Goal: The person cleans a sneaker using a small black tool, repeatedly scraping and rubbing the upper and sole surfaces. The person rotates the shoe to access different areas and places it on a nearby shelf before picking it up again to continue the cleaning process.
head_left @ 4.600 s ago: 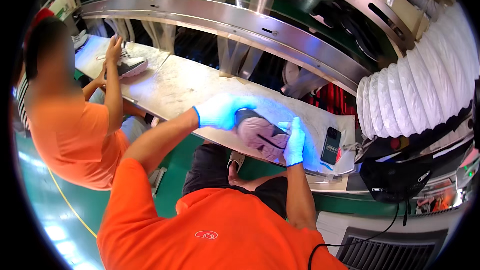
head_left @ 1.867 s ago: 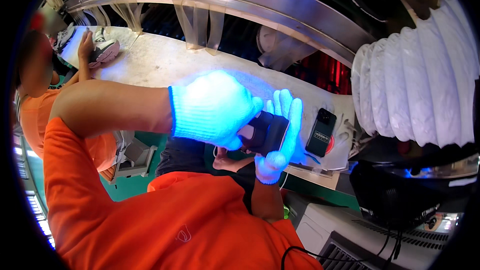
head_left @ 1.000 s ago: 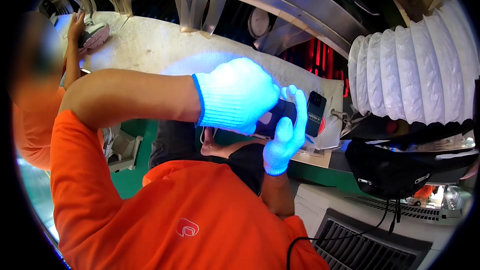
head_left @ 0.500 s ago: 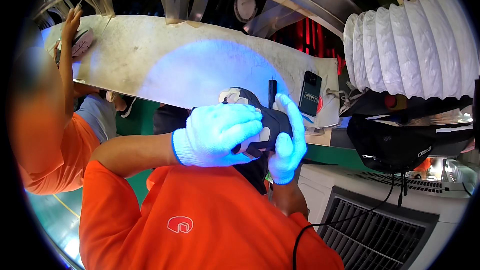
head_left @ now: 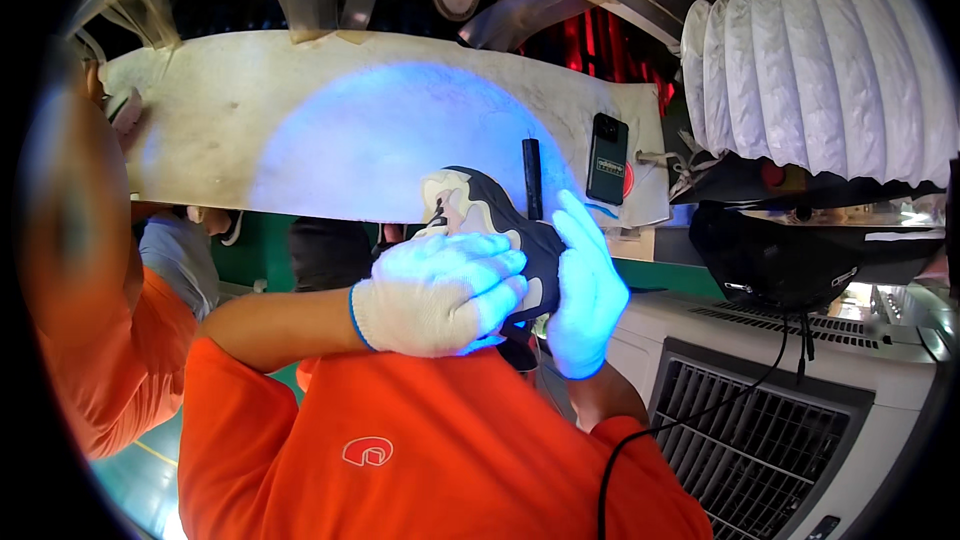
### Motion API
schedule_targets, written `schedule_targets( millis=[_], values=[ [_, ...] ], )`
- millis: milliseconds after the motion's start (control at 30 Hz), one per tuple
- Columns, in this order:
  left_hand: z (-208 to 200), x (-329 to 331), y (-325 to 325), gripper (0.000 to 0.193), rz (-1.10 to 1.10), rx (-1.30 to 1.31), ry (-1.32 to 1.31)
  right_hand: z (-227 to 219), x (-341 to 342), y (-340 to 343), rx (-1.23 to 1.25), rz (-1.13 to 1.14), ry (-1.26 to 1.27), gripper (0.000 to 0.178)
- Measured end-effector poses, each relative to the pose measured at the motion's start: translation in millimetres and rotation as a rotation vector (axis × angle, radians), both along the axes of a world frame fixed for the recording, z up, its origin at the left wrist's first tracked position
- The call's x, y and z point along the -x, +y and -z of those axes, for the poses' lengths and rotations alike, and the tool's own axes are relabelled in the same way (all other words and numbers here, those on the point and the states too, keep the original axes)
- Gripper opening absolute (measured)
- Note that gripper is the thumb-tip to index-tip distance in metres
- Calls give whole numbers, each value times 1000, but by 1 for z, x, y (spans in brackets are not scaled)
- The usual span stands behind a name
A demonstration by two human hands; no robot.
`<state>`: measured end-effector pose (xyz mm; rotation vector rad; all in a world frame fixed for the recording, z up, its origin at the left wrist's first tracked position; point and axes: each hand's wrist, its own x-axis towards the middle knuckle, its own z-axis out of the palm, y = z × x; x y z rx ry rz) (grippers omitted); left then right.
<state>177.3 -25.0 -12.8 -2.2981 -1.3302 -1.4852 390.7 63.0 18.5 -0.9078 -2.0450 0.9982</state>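
Observation:
A black and cream sports shoe [head_left: 478, 212] is held close in front of my chest, above my orange shirt. My left hand [head_left: 440, 292], in a white knit glove, wraps over its near side. My right hand [head_left: 584, 290], also gloved, cups the shoe's right side with fingers pointing up. Both gloves glow blue under a bluish light. The lower part of the shoe is hidden behind my left hand.
A pale worktable [head_left: 300, 130] with a blue light patch runs behind the shoe. On it lie a black pen-like stick [head_left: 533, 178] and a dark phone [head_left: 606, 158]. A white ribbed duct [head_left: 810, 70] hangs at right above a grilled unit [head_left: 770, 440]. A person in orange [head_left: 110, 340] stands left.
The shoe and both my hands have dropped lower and nearer to my chest. My left hand has shifted from above the shoe to wrapping its near side.

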Motion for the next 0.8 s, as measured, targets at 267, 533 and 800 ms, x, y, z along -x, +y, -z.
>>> schedule_targets(
  millis=[267,533,800],
  values=[
    [-31,63,-32,136,-100,371,-395,54,30,-48,66,-171,569,110],
    [-44,60,-78,143,-333,730,-223,162,67,100,-494,308,-326,75],
    [-25,83,-94,159,-470,903,-248,172,54,88,-478,296,-518,66]
  ],
)
